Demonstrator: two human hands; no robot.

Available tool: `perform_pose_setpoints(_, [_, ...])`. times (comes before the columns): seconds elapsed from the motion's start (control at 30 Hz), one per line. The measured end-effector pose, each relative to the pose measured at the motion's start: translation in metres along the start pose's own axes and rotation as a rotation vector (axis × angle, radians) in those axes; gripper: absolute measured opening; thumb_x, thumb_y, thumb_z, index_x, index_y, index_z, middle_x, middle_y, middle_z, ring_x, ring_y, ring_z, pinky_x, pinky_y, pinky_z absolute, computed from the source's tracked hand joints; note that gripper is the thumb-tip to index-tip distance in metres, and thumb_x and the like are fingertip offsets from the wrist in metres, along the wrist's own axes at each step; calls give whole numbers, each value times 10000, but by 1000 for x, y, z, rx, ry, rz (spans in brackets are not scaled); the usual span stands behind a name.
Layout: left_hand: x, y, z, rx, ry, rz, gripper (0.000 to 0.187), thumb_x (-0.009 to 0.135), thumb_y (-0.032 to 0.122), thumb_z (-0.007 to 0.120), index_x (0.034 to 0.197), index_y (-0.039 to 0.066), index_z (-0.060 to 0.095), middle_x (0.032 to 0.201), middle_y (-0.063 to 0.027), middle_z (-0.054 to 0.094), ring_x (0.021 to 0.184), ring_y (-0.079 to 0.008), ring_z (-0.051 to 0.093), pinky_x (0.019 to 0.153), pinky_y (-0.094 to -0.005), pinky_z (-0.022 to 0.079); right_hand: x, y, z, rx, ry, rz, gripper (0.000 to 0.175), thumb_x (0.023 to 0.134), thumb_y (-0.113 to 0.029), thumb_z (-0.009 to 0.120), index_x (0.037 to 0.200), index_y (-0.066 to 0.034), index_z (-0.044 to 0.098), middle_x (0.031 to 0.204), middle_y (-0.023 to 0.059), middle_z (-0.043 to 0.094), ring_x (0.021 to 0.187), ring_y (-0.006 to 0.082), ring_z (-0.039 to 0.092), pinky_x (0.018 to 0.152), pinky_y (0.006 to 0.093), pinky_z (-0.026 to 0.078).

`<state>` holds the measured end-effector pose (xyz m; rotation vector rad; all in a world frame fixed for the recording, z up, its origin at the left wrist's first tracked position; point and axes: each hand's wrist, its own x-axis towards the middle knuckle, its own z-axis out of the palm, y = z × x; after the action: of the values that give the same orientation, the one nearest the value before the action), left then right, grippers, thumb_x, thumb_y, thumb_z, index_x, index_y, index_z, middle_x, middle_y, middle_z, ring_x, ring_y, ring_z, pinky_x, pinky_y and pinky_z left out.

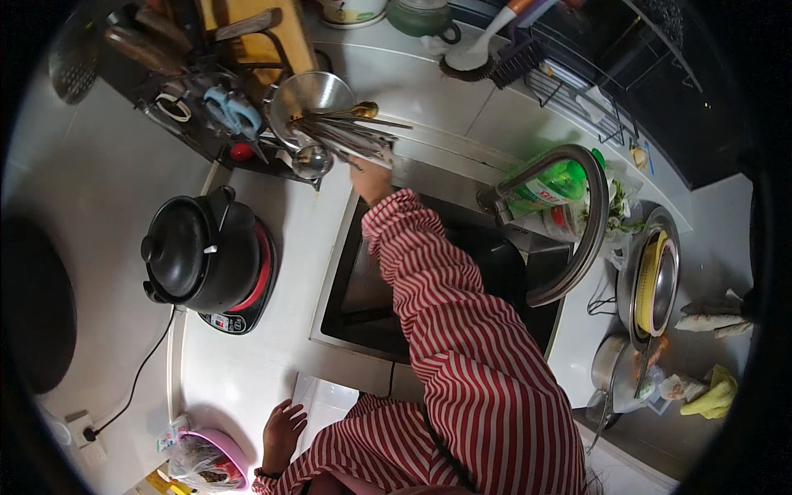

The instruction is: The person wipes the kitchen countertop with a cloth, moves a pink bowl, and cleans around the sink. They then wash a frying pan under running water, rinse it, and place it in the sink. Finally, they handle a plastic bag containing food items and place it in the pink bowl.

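Note:
My right hand point(372, 179) reaches across the sink point(365, 266) to the utensil rack at the back wall. Its fingers are partly hidden at the ends of a bundle of chopsticks point(352, 137); whether they grip any cannot be told. Beside the bundle are a metal strainer or funnel point(318, 93), a steel ladle point(312, 162) and blue-handled scissors point(232, 111). My left hand point(284, 433) is low at the counter's front edge, holding nothing, its fingers slightly apart. Left of the sink, a lidded black pot point(204, 253) stands on an electric cooker point(232, 323).
An arched faucet point(594, 229) rises over the sink, before a green bottle point(550, 185). Steel bowls and a yellow basket point(649, 284) stand at right. A power cord point(139, 371) runs to a wall socket. A pink bowl point(229, 455) holds a plastic bag. Brushes point(473, 59) lie on the ledge.

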<state>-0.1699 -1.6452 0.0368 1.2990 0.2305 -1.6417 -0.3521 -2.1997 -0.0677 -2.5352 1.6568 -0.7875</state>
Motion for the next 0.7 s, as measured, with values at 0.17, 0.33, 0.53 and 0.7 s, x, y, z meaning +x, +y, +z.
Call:
perform_pose_setpoints(0.17, [0,1,17,10,0,-33,426,933,280,482,1281,39,429,1168,-170,558,1007,-277,551,920,-400,423,-32,63,-47,-257,-65,246,477,914,-351,472,1321,-103,461,1391,130,407,1249,341,382,992,513,318])
perform_pose_setpoints(0.33, [1,10,29,40,-104,1,424,931,271,496,1279,40,427,1157,-155,567,1001,-261,559,920,-393,426,-71,105,-89,-430,-122,479,544,938,-390,439,1358,-46,404,1396,218,374,1221,365,402,997,467,343])
perform_pose_setpoints(0.53, [-5,14,19,76,-125,-6,404,936,262,496,1268,38,443,1136,-149,582,1000,-262,572,884,-374,455,-136,94,-101,-494,-127,284,429,925,-207,515,1284,26,477,1308,291,412,1138,404,453,882,412,468])
perform_pose_setpoints(0.7, [-4,15,16,112,-218,3,391,951,267,473,1271,44,443,1149,-144,576,1016,-260,567,903,-375,448,-218,63,-124,-136,-452,371,467,921,-161,495,1333,36,396,1305,294,402,1122,442,448,906,438,448])
